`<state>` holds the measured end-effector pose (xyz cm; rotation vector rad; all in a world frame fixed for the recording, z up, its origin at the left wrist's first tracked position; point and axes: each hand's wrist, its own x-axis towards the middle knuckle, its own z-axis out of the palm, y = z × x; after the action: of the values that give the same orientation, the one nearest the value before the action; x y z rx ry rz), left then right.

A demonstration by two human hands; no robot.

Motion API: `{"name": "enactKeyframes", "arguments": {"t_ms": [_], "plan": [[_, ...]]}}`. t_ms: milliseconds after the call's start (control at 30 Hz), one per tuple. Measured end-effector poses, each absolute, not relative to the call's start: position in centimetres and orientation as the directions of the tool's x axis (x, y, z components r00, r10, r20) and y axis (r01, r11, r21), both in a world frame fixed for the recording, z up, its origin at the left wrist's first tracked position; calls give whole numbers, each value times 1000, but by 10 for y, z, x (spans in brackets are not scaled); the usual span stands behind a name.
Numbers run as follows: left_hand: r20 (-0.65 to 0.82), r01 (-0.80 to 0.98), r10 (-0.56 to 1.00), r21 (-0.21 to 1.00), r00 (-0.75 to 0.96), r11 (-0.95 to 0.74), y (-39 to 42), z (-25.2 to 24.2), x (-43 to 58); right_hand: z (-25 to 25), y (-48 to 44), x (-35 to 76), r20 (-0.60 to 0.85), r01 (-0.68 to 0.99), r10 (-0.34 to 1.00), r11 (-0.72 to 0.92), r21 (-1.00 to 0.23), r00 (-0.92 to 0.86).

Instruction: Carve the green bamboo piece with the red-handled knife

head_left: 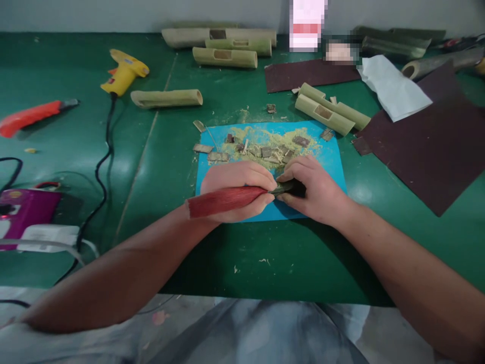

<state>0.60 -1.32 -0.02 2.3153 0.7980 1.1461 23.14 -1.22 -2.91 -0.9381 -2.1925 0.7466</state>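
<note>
A red tapered handle (227,200) lies across my left hand (240,177), whose fingers are closed round its narrow front end. My right hand (312,189) is closed on a dark green piece (282,188), probably bamboo, mostly hidden by the fingers. The tip of the red-handled tool meets this piece between both hands. Both hands are over a blue sheet (337,151). Behind them on the sheet lie yellowish shavings (261,135) and several small brown chips (301,141).
Cut bamboo tubes (225,57) lie at the back, with two more (325,115) right of centre. Dark brown sheets (432,146) and a white cloth (394,88) are at right. A yellow glue gun (123,73), red cutter (34,116) and purple box (30,212) are at left.
</note>
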Motion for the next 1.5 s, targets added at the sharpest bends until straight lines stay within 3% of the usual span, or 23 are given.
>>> {"name": "enactKeyframes", "arguments": {"t_ms": [367, 567, 767, 900, 1133, 1267, 1500], "plan": [[606, 264, 626, 581, 491, -770, -13, -3, 5, -30, -12, 231, 333, 402, 770, 588, -702, -544], [595, 299, 693, 630, 408, -717, -12, -4, 6, -29, -13, 231, 306, 428, 783, 570, -701, -542], [522, 327, 744, 678, 418, -659, -14, -3, 4, -21, -17, 232, 299, 579, 767, 630, -517, -568], [566, 399, 767, 656, 302, -641, -16, -1, 5, -19, -17, 233, 302, 596, 763, 639, -487, -571], [639, 376, 763, 686, 96, -622, -11, 13, 12, -19, -18, 228, 309, 588, 788, 606, -536, -532], [604, 327, 787, 724, 125, -608, -9, 7, 20, -18, -23, 225, 297, 624, 809, 583, -521, -507], [588, 277, 808, 775, 9, -567, -5, -6, 43, -18, -25, 226, 275, 671, 829, 557, -489, -487]]}}
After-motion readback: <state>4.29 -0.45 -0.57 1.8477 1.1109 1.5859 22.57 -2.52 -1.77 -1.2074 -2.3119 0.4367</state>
